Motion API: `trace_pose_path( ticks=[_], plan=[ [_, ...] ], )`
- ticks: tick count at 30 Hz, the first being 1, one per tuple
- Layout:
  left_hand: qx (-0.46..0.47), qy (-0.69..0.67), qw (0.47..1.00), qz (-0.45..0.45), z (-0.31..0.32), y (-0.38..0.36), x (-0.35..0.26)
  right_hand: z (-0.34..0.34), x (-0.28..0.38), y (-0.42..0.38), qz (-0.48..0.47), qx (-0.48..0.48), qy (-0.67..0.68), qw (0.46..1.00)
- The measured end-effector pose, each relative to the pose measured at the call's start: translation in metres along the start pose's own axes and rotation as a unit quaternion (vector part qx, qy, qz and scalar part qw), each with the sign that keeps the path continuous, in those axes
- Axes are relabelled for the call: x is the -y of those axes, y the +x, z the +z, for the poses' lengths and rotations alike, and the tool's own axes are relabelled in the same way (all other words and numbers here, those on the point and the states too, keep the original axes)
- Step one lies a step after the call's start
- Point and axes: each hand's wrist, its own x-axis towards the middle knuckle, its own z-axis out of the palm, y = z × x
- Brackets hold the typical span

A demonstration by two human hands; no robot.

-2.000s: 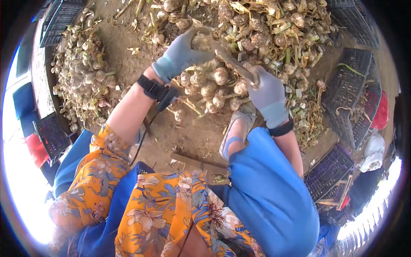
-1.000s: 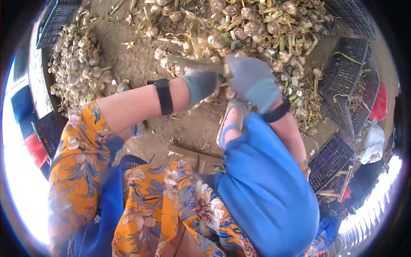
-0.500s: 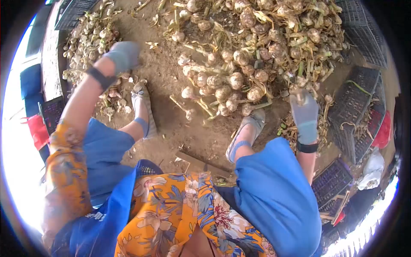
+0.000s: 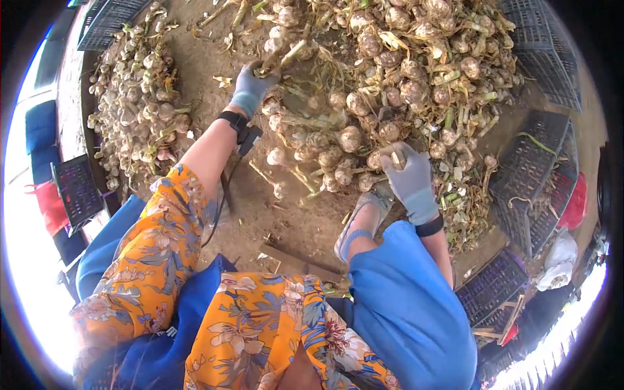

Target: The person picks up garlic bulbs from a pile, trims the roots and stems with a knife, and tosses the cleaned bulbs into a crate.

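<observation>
My left hand (image 4: 253, 86), in a grey-blue glove, is closed around dry garlic stalks (image 4: 292, 54) at the left edge of a large heap of garlic (image 4: 416, 71). The bulbs at the ends of those stalks are hard to pick out. My right hand (image 4: 408, 177), gloved too, is closed on a small light-coloured piece like a wooden handle (image 4: 398, 158); the rest of it is hidden. This hand is beside the heap's near edge, above my shoe. Whole bulbs with long stalks lie just left of it.
A second pile of garlic (image 4: 140, 104) with short stems lies at the left. Dark plastic crates (image 4: 533, 175) stand at the right, with another crate (image 4: 81, 188) at the far left. Leaf scraps (image 4: 458, 208) and a wooden board (image 4: 302, 263) are on the dirt floor.
My left hand has moved right, from beside the left pile to the large heap, and now grips stalks. My right hand has shifted left, still holding the light-coloured piece.
</observation>
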Motion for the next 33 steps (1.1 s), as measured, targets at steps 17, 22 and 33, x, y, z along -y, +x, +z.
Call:
trace_pose_path(
  ticks=[17, 22, 33],
  plan=[
    [0.302, -0.079, 0.945, 0.098, 0.023, -0.134, -0.111, 0.004, 0.009, 0.008, -0.032, 0.009, -0.088, 0.996],
    [0.435, -0.022, 0.892, 0.123, 0.056, -0.166, -0.134, -0.007, 0.043, 0.013, -0.120, -0.004, -0.125, 0.985],
    [0.426, 0.322, 0.824, 0.189, 0.086, -0.176, -0.187, -0.022, 0.036, 0.008, 0.006, 0.034, 0.247, 0.968]
  ],
)
